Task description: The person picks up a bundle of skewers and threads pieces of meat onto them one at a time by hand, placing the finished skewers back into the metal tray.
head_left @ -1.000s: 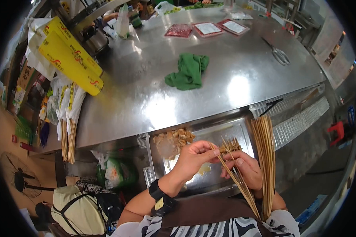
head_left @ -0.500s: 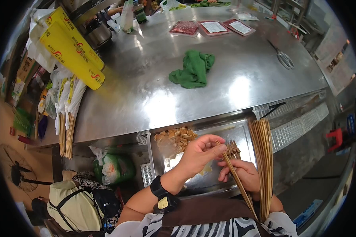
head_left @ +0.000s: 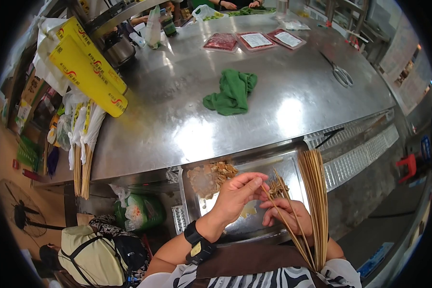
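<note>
In front of my apron, my left hand (head_left: pixel 237 196), wearing a black watch, has thumb and fingertips pinched at the upper end of a thin bamboo skewer (head_left: pixel 284 216). My right hand (head_left: pixel 293 216) curls around loose skewers lower down, their far ends running down toward my apron. Small brown pieces (head_left: pixel 277 186) cluster at skewer tips just above the right hand; fingers partly hide them. A thick bundle of bamboo skewers (head_left: pixel 317 192) stands across my right forearm. Below both hands sits a metal tray (head_left: pixel 293 163) with cut brown pieces (head_left: pixel 216 175) at its left end.
On the steel table (head_left: pixel 158 120) lie a green cloth (head_left: pixel 231 93), several packs of red meat (head_left: pixel 255 41) and scissors (head_left: pixel 341 74). Yellow rolls (head_left: pixel 89 67) and wrapped skewers (head_left: pixel 84 144) are at left. A person (head_left: pixel 93 257) is at lower left; other hands (head_left: pixel 233 5) work at the far end.
My left hand has shifted slightly left and down, and the skewers between my hands have spread apart. The right hand stays nearly in place. The whole view has tilted a little.
</note>
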`<action>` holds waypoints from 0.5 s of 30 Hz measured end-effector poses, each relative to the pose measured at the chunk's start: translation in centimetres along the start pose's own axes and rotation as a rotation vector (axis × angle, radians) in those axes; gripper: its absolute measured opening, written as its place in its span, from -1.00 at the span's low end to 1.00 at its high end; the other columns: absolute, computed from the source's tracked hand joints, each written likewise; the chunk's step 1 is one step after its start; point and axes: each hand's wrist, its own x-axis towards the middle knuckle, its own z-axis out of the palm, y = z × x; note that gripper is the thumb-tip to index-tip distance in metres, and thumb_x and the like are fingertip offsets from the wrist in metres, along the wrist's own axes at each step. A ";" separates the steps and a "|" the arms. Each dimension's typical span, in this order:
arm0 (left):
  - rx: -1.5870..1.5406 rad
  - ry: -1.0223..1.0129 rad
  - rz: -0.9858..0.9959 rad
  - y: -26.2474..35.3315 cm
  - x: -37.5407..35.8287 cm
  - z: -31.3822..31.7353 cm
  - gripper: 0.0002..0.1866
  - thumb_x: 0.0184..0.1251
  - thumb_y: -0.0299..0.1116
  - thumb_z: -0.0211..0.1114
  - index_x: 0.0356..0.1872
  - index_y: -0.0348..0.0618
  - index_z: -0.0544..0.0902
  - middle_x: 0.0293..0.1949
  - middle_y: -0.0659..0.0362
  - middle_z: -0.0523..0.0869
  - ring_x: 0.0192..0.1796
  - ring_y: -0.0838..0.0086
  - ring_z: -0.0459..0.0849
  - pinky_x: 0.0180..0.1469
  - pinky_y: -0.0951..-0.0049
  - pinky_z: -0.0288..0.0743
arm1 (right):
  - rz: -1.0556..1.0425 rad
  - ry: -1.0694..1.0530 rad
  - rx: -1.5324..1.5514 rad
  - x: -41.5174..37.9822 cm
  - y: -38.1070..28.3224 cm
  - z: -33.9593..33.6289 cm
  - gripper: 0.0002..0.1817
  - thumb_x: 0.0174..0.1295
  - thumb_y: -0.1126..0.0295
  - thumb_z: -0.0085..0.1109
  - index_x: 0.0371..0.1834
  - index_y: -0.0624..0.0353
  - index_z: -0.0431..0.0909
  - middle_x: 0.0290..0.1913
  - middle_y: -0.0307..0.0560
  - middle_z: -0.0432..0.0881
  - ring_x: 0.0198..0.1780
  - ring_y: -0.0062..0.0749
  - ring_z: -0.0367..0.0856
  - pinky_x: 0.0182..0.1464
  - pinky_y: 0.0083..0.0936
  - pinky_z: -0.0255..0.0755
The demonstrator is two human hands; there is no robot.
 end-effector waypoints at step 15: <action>0.311 0.195 0.062 0.5 2.7 4.8 -0.71 0.24 -0.47 0.23 -0.04 -0.26 0.43 -0.26 0.17 0.60 -0.25 0.58 0.58 -0.24 0.61 0.49 | -0.009 -0.052 -0.099 0.6 1.3 0.0 -0.73 0.31 0.46 -0.18 0.00 0.30 0.43 -0.35 -0.20 0.53 -0.25 -0.61 0.47 -0.13 -0.63 0.37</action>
